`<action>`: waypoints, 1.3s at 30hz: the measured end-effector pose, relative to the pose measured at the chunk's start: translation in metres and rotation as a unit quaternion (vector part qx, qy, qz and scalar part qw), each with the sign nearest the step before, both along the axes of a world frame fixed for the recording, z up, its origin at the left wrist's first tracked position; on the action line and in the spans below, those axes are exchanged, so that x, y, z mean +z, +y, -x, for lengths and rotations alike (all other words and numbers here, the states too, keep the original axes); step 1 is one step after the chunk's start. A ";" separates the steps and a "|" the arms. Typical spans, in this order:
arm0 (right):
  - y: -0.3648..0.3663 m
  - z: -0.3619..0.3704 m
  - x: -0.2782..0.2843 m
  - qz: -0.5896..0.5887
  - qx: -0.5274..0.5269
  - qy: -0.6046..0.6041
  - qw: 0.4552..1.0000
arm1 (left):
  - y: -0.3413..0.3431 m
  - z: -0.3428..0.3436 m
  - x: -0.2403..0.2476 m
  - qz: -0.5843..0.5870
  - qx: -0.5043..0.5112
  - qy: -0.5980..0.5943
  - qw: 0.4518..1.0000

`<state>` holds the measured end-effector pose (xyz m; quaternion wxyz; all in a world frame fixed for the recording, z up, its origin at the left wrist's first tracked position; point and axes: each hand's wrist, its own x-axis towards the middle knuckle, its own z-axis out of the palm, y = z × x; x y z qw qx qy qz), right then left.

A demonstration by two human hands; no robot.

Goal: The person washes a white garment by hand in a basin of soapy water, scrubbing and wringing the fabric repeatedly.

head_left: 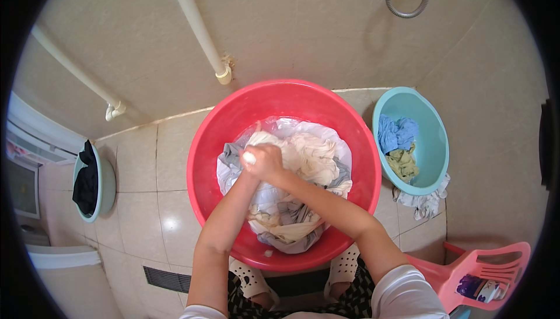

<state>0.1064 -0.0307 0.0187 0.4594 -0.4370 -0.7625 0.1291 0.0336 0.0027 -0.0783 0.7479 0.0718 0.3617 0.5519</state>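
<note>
A large red basin (201, 161) holds a heap of wet laundry in white, cream and grey. Over its left middle my hands are pressed together. My right hand (270, 161) is closed round a bunched cream cloth (265, 139), and a small white bit of it pokes out beside the fingers. Most of my left hand (249, 169) is hidden behind the right one; it appears closed on the same cloth. Grey and white garments (294, 213) lie below my wrists in the basin. Some clear water or wet sheen shows at the far side of the heap.
To the right stands a light blue basin (434, 144) with blue and yellow-green cloths, and white cloth (426, 205) lies on the floor beside it. A pink chair (496, 255) bears a purple-and-white package. At left, a pale green basin (107, 188) holds dark clothing. White pipes (198, 21) run along the wall.
</note>
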 end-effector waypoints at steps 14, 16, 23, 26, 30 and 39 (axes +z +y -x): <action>0.084 -0.069 -0.032 0.352 -0.193 0.056 0.914 | 0.000 -0.003 0.097 -0.007 -0.085 -0.003 0.996; 0.076 -0.065 -0.028 0.369 -0.068 0.128 0.918 | 0.004 0.017 0.106 -0.006 -0.067 0.010 0.998; 0.054 -0.096 -0.027 0.372 0.076 -0.275 0.883 | 0.013 0.048 0.114 0.015 0.000 0.067 0.998; 0.061 -0.087 -0.025 0.381 0.036 -0.157 0.910 | 0.015 0.061 0.061 0.022 0.034 0.282 0.959; 0.080 -0.090 -0.012 0.364 0.041 0.111 0.924 | -0.004 0.038 0.034 -0.101 -0.048 0.616 0.779; 0.046 -0.063 0.126 0.284 0.120 0.316 0.897 | -0.028 -0.022 0.089 -0.391 -0.106 0.634 0.659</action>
